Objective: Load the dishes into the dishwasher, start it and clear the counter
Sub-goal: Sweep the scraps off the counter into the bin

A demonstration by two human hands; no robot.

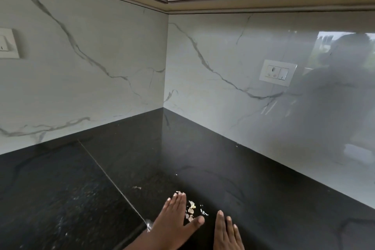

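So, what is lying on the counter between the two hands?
In the head view, a small heap of pale scraps lies on the black counter, between the left hand and the right hand.

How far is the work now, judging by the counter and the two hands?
Done, it seems: no dishes stand on the black counter in view. In hand: the left hand and right hand, both flat and open, flank a small heap of pale scraps, apparently gathering them. Left: one stray scrap and specks farther back. The dishwasher is out of view.
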